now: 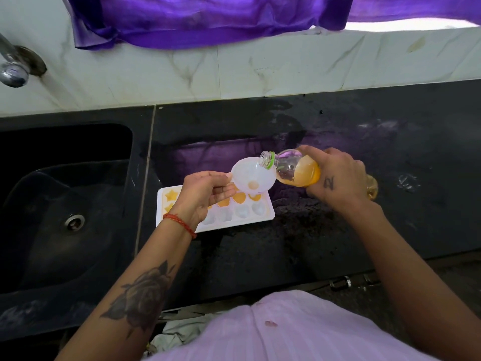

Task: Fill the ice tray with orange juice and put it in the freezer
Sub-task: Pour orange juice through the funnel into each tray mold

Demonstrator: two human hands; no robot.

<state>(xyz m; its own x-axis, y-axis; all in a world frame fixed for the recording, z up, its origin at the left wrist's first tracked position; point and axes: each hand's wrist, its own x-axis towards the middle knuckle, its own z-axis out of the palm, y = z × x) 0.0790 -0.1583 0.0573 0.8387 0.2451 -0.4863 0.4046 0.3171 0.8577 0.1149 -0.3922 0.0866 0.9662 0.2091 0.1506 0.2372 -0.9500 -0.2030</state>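
A white ice tray (261, 217) lies on the black counter, its far cells holding orange juice and its near cells pale. My left hand (205, 195) holds a white funnel (253, 175) by its rim above the tray's far row. A little orange shows at the funnel's bottom. My right hand (338, 178) grips a clear plastic bottle (291, 168) of orange juice, tipped on its side. The bottle's open mouth sits over the funnel's right edge, and the juice lies in the bottle's lower part near my palm.
A black sink (65, 204) with a metal drain lies left of the tray. A metal tap (11, 66) sticks out of the marble wall at upper left. A purple cloth (208, 19) hangs along the back. The counter's front edge (286, 285) runs near my body.
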